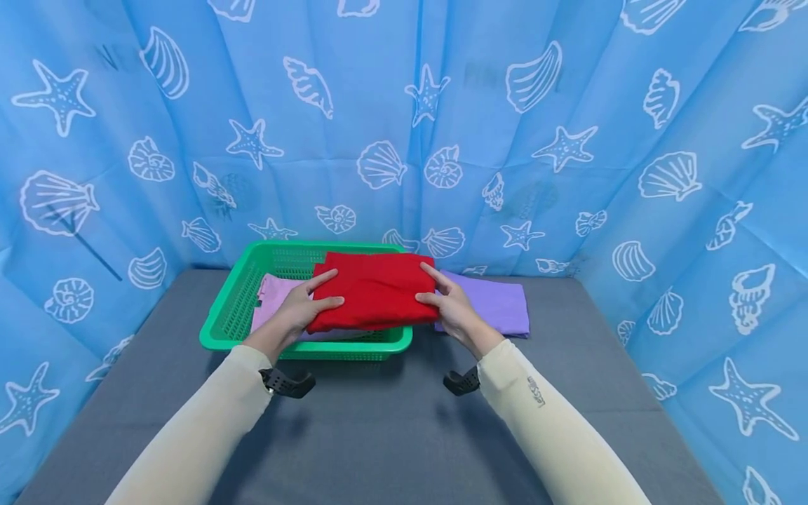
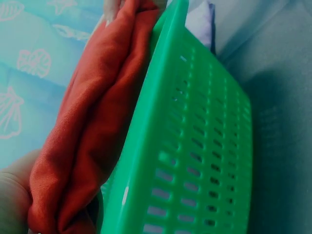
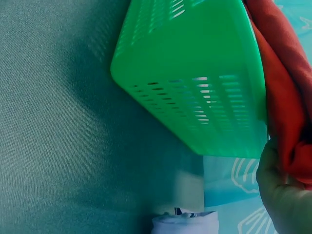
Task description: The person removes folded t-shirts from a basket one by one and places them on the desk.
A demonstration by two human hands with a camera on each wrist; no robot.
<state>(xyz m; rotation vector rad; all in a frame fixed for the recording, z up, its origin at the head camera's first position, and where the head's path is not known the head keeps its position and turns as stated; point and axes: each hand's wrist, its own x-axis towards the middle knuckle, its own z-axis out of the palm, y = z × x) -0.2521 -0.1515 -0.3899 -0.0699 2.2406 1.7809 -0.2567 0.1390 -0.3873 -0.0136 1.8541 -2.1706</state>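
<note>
Both hands hold a folded red cloth (image 1: 375,291) over the right part of a green plastic basket (image 1: 217,326). At the cloth's left end, my left hand (image 1: 293,308) grips it with the thumb on top. My right hand (image 1: 456,308) grips the opposite end the same way, just past the basket's right rim. In the left wrist view the red cloth (image 2: 92,112) shows thick soft folds right at the basket rim (image 2: 141,131). Inside the basket lies a folded pink cloth (image 1: 271,291), partly hidden by the red one.
A folded purple cloth (image 1: 492,305) lies on the grey table (image 1: 379,435) to the right of the basket, partly behind my right hand. Blue curtains (image 1: 404,140) with white shell and starfish prints hang around the back and sides.
</note>
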